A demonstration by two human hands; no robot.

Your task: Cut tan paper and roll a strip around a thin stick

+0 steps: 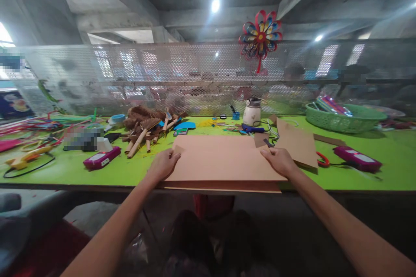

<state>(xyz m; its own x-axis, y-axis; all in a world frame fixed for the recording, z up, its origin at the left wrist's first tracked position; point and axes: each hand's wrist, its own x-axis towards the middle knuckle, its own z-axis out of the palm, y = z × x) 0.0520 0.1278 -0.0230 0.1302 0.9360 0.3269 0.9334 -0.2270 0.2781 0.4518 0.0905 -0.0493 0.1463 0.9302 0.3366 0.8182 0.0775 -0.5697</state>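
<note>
1. One long lime-green counter [396, 151] stretches across our view.
2. Before us, at its near edge and between our hands, is a broad pinkish-tan paper sheet [216, 156], with more paper showing beneath its near side.
3. To the right we see a round, light-green openwork basket [339, 124] holding colourful packaged items.
4. Toward the left lies a heap of crumpled brown material and rolled tubes [140, 120].
5. Just beyond our right hand is a folded brown paper piece [294, 143].
6. Farther back stands a cream jug with a dark lid [252, 114].
7. Two purple boxes, a left one [102, 159] and a right one [357, 159], flank us.
8. Our left hand [165, 162] pinches the sheet's left edge; our right hand [278, 161] pinches its right edge.
9. Near the jug sits a small blue pot [235, 116].
</note>
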